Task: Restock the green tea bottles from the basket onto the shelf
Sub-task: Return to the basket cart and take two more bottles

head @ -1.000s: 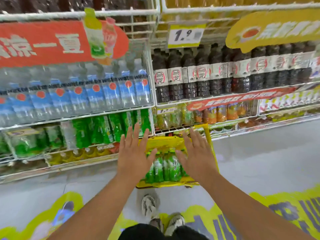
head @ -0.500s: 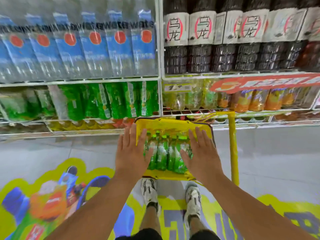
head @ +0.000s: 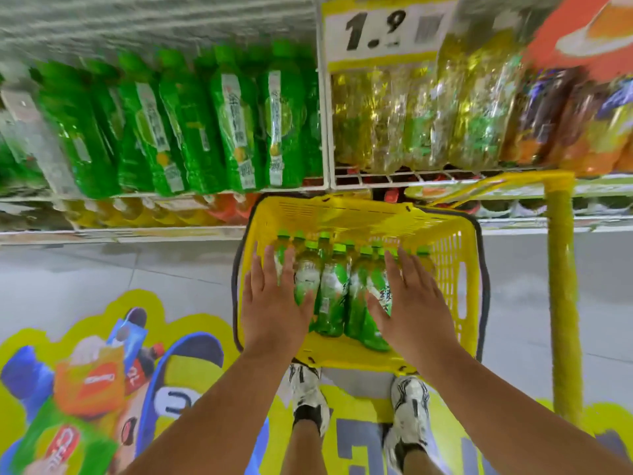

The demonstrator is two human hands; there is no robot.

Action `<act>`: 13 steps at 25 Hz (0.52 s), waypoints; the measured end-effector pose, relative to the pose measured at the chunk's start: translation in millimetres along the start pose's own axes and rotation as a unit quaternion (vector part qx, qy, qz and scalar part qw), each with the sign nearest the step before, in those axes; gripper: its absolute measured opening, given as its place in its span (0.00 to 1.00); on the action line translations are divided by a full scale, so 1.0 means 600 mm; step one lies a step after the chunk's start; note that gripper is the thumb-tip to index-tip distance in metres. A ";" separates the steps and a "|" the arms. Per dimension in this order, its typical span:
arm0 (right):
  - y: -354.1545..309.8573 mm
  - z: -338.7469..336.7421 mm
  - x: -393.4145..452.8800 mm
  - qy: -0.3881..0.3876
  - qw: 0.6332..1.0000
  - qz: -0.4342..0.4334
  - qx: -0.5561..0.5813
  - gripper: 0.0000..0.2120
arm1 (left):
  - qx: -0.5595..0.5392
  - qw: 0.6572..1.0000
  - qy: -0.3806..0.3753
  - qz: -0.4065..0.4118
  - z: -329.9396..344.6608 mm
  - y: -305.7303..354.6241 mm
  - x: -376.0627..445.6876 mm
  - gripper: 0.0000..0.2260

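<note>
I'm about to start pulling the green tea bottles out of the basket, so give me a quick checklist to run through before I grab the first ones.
1. Bottles within reach: ok. The green tea bottles stand packed in the yellow basket, right under both hands.
2. Hands free: ok. The left hand and right hand are open with straight fingers and hold nothing.
3. Grip made: not ok. Neither hand has curled round a bottle yet.
4. Caps on: ok for the green caps that show; the rest are hidden by the hands.
5. Room on the shelf: cannot tell. The green bottle row above looks full and blurred.
6. Basket steady: ok. It sits on the floor, just ahead of the shoes.
</note>
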State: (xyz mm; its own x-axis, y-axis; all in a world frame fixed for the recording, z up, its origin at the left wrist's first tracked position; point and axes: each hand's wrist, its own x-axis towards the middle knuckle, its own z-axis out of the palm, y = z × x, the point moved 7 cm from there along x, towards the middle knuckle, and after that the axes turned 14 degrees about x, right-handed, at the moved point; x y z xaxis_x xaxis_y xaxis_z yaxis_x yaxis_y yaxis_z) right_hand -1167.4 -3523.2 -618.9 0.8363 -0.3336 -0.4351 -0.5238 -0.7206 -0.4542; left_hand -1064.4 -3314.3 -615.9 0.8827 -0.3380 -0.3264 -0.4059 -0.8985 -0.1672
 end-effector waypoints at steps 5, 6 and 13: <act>0.051 0.072 0.028 -0.008 0.998 0.048 0.047 0.39 | -0.027 0.996 -0.077 -0.040 0.080 0.009 0.028 0.38; 0.057 0.082 0.031 -0.010 0.996 0.060 0.066 0.39 | -0.036 0.994 -0.087 -0.049 0.087 0.013 0.031 0.39; 0.092 0.143 0.035 -0.013 0.937 0.205 0.281 0.42 | -0.084 0.969 -0.156 -0.174 0.132 0.003 0.059 0.38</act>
State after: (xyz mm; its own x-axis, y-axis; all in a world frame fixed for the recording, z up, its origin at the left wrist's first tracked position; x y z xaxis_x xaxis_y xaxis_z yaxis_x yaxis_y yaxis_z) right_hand -1192.7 -3517.8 -719.4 0.5449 -0.4932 -0.6781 -0.8094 -0.0985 -0.5789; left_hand -1052.5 -3305.9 -701.2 0.8344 0.0711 -0.5466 -0.0292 -0.9846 -0.1725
